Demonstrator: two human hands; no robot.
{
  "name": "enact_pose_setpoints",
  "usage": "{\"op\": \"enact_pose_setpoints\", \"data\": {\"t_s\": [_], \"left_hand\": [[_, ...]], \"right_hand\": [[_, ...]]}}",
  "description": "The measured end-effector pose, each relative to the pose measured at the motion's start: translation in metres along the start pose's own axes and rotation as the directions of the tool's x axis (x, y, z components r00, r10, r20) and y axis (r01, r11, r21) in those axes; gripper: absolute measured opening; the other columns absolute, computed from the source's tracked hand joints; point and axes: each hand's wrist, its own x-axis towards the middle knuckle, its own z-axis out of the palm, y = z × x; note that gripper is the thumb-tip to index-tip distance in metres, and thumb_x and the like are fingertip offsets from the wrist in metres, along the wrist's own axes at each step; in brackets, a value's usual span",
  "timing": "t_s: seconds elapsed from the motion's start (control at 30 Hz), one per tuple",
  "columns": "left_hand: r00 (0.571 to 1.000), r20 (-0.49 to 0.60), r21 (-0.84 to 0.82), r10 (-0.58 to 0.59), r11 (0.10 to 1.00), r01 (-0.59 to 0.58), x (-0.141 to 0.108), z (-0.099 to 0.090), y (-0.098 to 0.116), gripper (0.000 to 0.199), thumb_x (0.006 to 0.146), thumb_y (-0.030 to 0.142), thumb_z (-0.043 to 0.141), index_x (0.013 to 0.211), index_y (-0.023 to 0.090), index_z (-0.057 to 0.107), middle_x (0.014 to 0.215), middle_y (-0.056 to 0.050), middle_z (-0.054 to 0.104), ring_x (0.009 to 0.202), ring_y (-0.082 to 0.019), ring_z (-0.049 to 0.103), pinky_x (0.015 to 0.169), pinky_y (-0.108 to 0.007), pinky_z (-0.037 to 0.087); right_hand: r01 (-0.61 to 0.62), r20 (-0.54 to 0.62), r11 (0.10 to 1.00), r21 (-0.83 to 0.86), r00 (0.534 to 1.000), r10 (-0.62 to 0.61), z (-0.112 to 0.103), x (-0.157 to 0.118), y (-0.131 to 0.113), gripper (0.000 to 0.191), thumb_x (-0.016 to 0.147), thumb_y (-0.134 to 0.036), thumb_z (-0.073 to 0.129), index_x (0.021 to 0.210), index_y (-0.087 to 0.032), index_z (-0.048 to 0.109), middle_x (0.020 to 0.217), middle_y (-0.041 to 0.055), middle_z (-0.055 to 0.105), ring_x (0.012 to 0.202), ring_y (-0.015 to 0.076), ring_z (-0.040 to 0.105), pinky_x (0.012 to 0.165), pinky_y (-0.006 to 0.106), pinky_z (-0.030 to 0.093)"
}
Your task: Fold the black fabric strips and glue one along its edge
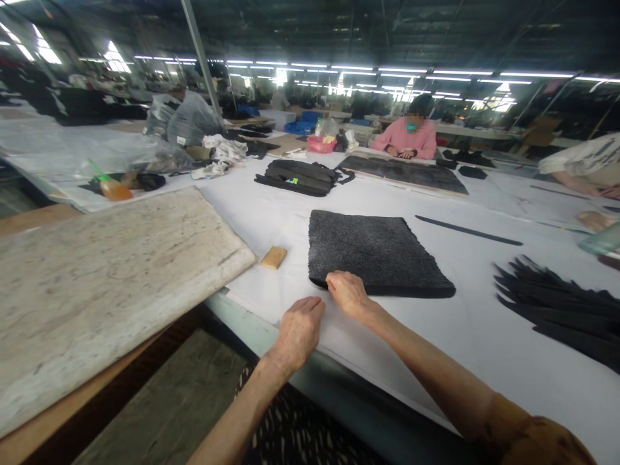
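A dark grey stack of fabric pieces (368, 248) with a black front edge and ragged sides lies flat on the white-covered table. My right hand (347, 292) is at its near left corner, fingers curled in and closed on the fabric edge. Just to the left and nearer to me, my left hand (301, 325) hovers or rests by the table's front edge. Its fingers are bent and closed, and their tips are hidden behind the knuckles. A small yellowish block (274, 258) lies on the table left of the fabric.
A stained, pale padded board (111, 278) slants in at the left. Black fabric strips (566, 310) fan out at the right, below a single dark strip (467, 230). Beyond are a black bundle (298, 175), a pink basket (321, 144) and a person in pink (411, 137). Another person's sleeve (584, 158) shows at right.
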Motion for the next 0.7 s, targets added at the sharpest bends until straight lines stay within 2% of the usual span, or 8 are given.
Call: {"op": "enact_pose_setpoints", "data": {"t_s": [0.13, 0.23, 0.4, 0.53, 0.63, 0.7], "left_hand": [[0.989, -0.039, 0.046, 0.142, 0.989, -0.140, 0.015, 0.009, -0.005, 0.030, 0.083, 0.001, 0.048, 0.108, 0.009, 0.063, 0.117, -0.013, 0.065, 0.113, -0.025, 0.057, 0.099, -0.037, 0.047], [0.986, -0.049, 0.109, 0.161, 0.982, -0.155, 0.023, 0.015, -0.010, 0.030, 0.083, 0.002, 0.049, 0.109, 0.007, 0.062, 0.117, -0.014, 0.065, 0.115, -0.026, 0.055, 0.102, -0.039, 0.044], [0.998, 0.027, 0.177, 0.051, 0.983, -0.055, 0.026, 0.016, -0.010, 0.020, 0.085, 0.006, 0.049, 0.097, 0.009, 0.065, 0.104, -0.011, 0.066, 0.103, -0.025, 0.059, 0.097, -0.037, 0.046], [0.991, 0.122, 0.221, -0.047, 0.975, 0.019, 0.028, 0.010, -0.005, 0.027, 0.085, 0.005, 0.045, 0.105, 0.011, 0.062, 0.109, -0.011, 0.064, 0.102, -0.025, 0.058, 0.092, -0.036, 0.046], [0.976, 0.205, 0.254, -0.073, 0.967, 0.019, 0.034, 0.002, -0.003, 0.034, 0.084, 0.001, 0.041, 0.110, 0.012, 0.060, 0.107, -0.010, 0.065, 0.099, -0.024, 0.060, 0.089, -0.035, 0.046], [0.969, 0.236, 0.285, -0.069, 0.958, -0.001, 0.038, -0.003, -0.002, 0.042, 0.082, -0.002, 0.038, 0.118, 0.011, 0.057, 0.108, -0.011, 0.065, 0.098, -0.023, 0.060, 0.088, -0.035, 0.046]], "right_hand": [[-0.052, 0.019, 0.997, 0.056, 0.999, 0.051, -0.006, 0.004, 0.003, 0.030, 0.092, -0.016, 0.039, 0.092, -0.022, 0.069, 0.096, 0.0046, 0.071, 0.088, 0.0177, 0.064, 0.068, 0.026, 0.040], [-0.067, 0.023, 0.994, 0.092, 0.998, 0.065, -0.008, 0.004, 0.003, 0.030, 0.092, -0.018, 0.040, 0.089, -0.022, 0.070, 0.095, 0.0056, 0.071, 0.087, 0.0186, 0.064, 0.068, 0.027, 0.040], [-0.095, 0.006, 0.980, 0.173, 0.995, 0.095, -0.004, 0.003, 0.001, 0.030, 0.090, -0.015, 0.041, 0.088, -0.019, 0.070, 0.096, 0.0095, 0.071, 0.089, 0.0219, 0.064, 0.072, 0.029, 0.042], [-0.148, -0.027, 0.942, 0.303, 0.986, 0.163, 0.003, 0.005, -0.002, 0.025, 0.087, -0.014, 0.045, 0.088, -0.018, 0.069, 0.098, 0.0114, 0.070, 0.092, 0.0229, 0.064, 0.078, 0.031, 0.043], [-0.225, -0.073, 0.861, 0.457, 0.955, 0.288, 0.006, 0.012, 0.006, 0.021, 0.084, -0.012, 0.048, 0.084, -0.018, 0.068, 0.095, 0.0105, 0.070, 0.092, 0.0231, 0.064, 0.080, 0.032, 0.044], [-0.278, -0.104, 0.764, 0.582, 0.907, 0.409, 0.003, 0.017, 0.025, 0.019, 0.082, -0.012, 0.049, 0.080, -0.019, 0.067, 0.088, 0.0076, 0.071, 0.090, 0.0210, 0.065, 0.079, 0.030, 0.046]]}}
